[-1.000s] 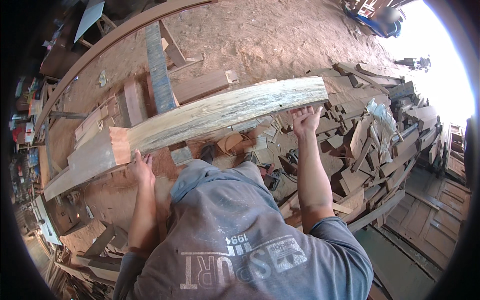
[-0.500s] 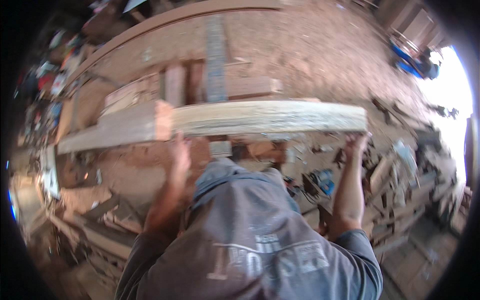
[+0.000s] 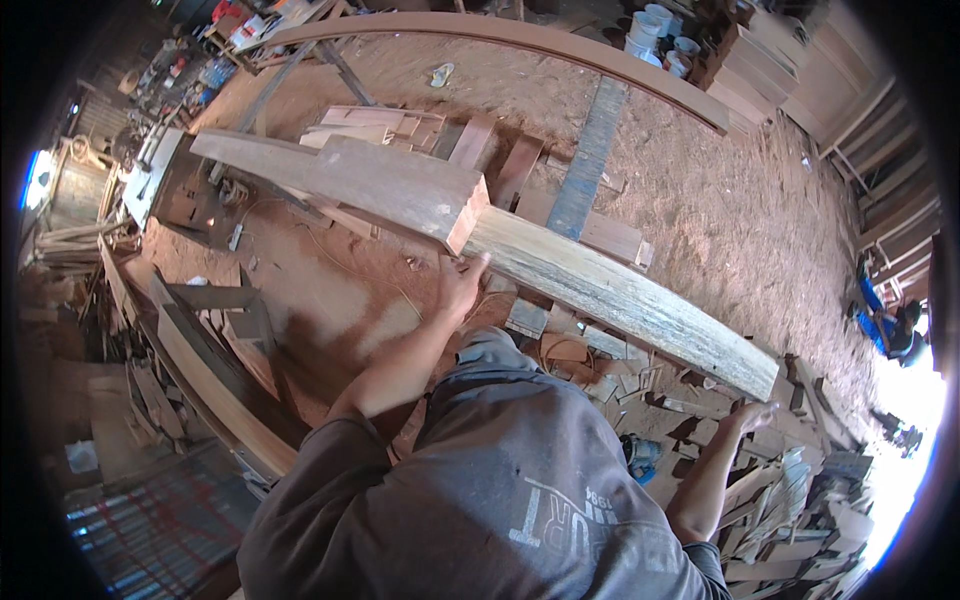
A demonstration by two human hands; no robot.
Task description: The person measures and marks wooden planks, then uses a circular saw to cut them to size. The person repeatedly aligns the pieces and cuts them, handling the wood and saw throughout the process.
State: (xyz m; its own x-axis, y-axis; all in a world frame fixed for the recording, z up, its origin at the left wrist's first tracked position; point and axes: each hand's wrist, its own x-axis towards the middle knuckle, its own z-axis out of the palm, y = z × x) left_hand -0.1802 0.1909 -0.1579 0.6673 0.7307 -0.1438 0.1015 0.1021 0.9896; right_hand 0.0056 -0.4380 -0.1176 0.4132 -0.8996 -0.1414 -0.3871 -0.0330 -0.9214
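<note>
A pale wooden plank (image 3: 625, 305) with a grey, weathered side slants from the middle down to the right in front of me. Its left end meets a thick reddish-brown timber (image 3: 395, 185); whether the two are joined or only overlap, I cannot tell. My left hand (image 3: 463, 290) is at the near lower edge by that meeting point, its fingers partly hidden under the wood. At the plank's far right end, my right hand (image 3: 750, 415) holds it from below, with the fingertips tucked beneath.
A blue-grey board (image 3: 588, 160) lies beyond the plank, crossing short wood pieces. A long beam (image 3: 520, 38) spans the far side. Scrap wood (image 3: 800, 520) is heaped at the right, near a blue power tool (image 3: 640, 458). White buckets (image 3: 648, 35) stand at the back.
The view has turned, and the plank, level before, now slopes down to the right. Both hands have stayed at about the same places along the wood.
</note>
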